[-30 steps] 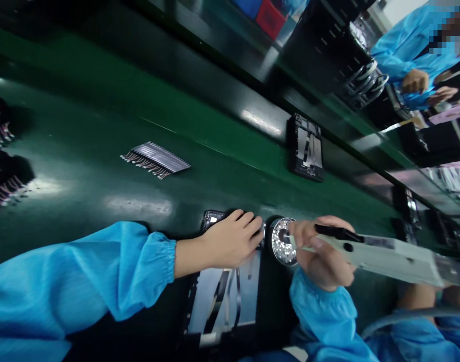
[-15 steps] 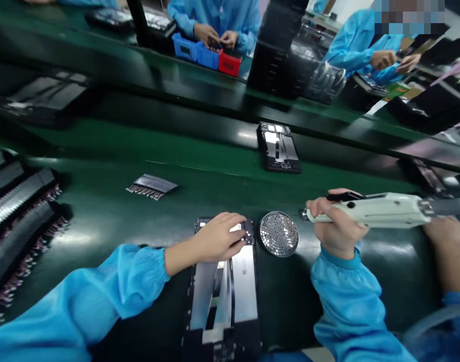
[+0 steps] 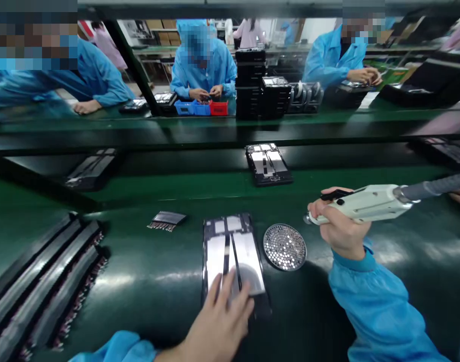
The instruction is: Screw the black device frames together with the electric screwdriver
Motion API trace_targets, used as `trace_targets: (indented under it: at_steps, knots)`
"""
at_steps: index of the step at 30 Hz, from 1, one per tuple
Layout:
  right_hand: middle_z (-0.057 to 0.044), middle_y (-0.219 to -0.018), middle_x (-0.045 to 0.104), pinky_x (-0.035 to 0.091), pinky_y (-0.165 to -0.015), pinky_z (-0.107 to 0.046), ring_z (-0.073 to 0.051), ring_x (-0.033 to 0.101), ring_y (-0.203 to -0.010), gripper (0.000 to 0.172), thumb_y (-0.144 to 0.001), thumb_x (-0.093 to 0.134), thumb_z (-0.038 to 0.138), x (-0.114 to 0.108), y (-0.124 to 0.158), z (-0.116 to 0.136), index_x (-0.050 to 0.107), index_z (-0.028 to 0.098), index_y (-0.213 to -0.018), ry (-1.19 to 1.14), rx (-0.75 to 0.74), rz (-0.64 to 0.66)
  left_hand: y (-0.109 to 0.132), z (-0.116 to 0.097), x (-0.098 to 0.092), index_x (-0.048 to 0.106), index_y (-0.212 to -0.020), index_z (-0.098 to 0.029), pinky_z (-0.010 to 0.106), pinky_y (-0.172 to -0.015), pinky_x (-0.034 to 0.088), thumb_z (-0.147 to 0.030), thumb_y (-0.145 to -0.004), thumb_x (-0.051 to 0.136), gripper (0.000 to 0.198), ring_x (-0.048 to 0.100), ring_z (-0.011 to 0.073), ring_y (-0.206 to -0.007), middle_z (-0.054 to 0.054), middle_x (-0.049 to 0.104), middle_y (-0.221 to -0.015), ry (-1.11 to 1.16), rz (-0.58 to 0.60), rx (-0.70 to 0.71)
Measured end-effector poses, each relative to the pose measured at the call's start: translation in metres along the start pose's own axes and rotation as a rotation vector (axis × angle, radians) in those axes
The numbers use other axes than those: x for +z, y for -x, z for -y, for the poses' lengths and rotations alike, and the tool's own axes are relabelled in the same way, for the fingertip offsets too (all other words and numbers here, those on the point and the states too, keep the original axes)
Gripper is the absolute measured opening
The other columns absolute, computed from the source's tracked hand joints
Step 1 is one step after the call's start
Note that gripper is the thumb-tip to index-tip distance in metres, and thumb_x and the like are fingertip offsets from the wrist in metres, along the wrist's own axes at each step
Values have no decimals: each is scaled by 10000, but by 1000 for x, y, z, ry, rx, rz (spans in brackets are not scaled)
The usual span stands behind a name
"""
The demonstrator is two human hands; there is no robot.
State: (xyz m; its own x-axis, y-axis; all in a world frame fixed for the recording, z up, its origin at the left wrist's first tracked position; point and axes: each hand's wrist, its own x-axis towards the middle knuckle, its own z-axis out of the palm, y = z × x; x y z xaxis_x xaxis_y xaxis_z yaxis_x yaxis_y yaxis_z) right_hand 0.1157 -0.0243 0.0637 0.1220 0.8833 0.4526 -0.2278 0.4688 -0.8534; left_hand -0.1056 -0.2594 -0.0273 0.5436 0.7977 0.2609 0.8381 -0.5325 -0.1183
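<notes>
**Right grip** (image 3: 343,218): clenched around the body of a pale electric screwdriver (image 3: 362,205), fingers wrapped under it and thumb on top near a black switch strip. The tip points left, held above the desk (image 3: 124,201) and clear of it. A grey hose (image 3: 434,185) runs from the rear of the tool out to the right edge of view.

**Left grip** (image 3: 217,322): released, fingers spread, nothing held. It lies over the lower end of a phone frame (image 3: 233,256), which sits flat on the desk. Fingertips seem to touch the frame, but the view here is poor and contact is hard to confirm.

**Around the grips:** a round metal screw dish (image 3: 285,247) sits between the two grips, just beside the frame's right edge and down-left of the screwdriver tip. Small screws are spread across its holes. Up-left of the left grip, a small bundle of flat cables (image 3: 167,219) lies just beyond the frame. Further left, long rows of the same kind of cable (image 3: 52,276) lie in black holders. Straight ahead of the screw dish, a second phone frame (image 3: 267,163) lies on a raised shelf. Beyond that shelf, across the line, a co-worker (image 3: 202,68) works with both hands over blue and red bins (image 3: 202,107).
</notes>
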Motion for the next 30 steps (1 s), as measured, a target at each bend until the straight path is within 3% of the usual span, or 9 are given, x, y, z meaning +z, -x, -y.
trace_targets:
  at_steps: [2, 4, 8, 11, 14, 18, 23, 27, 30]
  knots:
    - [49, -563, 587, 496, -512, -362, -154, 562, -453, 196, -711, 722, 148, -2, 0, -2, 661, 211, -886, -1, -6, 11, -35, 41, 4, 620, -1359, -284, 702, -989, 465, -360, -935, 641, 431, 555, 462, -1286, 154, 538, -1494, -42, 137, -175]
    - [51, -574, 583, 502, -511, -356, -148, 559, -456, 200, -718, 732, 155, -4, 0, -4, 660, 212, -895, 1, 4, 4, -79, 96, 10, 560, -1422, -268, 685, -972, 471, -210, -954, 563, 471, 565, 450, -1266, 209, 468, -1539, -49, 312, -359]
    - [58, -591, 589, 496, -483, -324, -140, 562, -466, 225, -708, 737, 143, -11, -2, -11, 653, 200, -909, 20, 35, -12, -151, 208, 32, 483, -1489, -241, 638, -999, 456, -248, -1000, 439, 492, 570, 431, -1245, 248, 377, -1574, -37, 411, -463]
    - [49, -612, 616, 496, -468, -302, -145, 584, -485, 245, -718, 739, 155, -14, -4, -16, 651, 199, -942, 16, 36, -15, -171, 255, 39, 488, -1497, -253, 555, -1002, 480, -297, -997, 430, 505, 603, 397, -1203, 226, 355, -1574, 2, 491, -478]
    - [43, -606, 627, 482, -447, -270, -137, 578, -475, 261, -720, 744, 187, -12, -4, -20, 637, 190, -958, 20, 6, -60, -182, 263, 35, 590, -1412, -208, 494, -973, 506, -401, -956, 512, 501, 659, 349, -1085, 229, 425, -1476, 29, 506, -473]
    - [41, -634, 599, 439, -444, -238, -111, 529, -491, 268, -747, 735, 288, -7, -12, -35, 619, 179, -962, 118, 15, -96, -223, 245, 34, 696, -1232, -133, 463, -1024, 486, -459, -950, 502, 473, 625, 340, -1149, 219, 547, -1288, 52, 377, -405]
    - [43, -679, 551, 438, -573, -257, -99, 471, -586, 196, -762, 721, 287, -19, -32, -57, 582, 187, -857, 225, -15, 31, -286, 217, 38, 640, -1302, -213, 602, -1133, 379, -558, -777, 734, 635, 378, 440, -1444, 204, 430, -1525, 43, 275, -290]
    - [35, -707, 551, 418, -582, -263, -110, 468, -604, 173, -773, 683, 287, -24, -38, -60, 563, 201, -862, 176, 4, 41, -301, 204, 35, 625, -1273, -191, 523, -1046, 489, -527, -893, 683, 511, 610, 306, -1216, 129, 623, -1308, 1, 300, -274]
    - [37, -707, 546, 411, -599, -269, -111, 463, -610, 172, -764, 692, 277, -25, -39, -58, 556, 206, -841, 169, 23, 17, -306, 200, 29, 628, -1230, -163, 512, -1023, 504, -470, -965, 635, 406, 632, 256, -1141, 97, 651, -1239, -61, 298, -305]
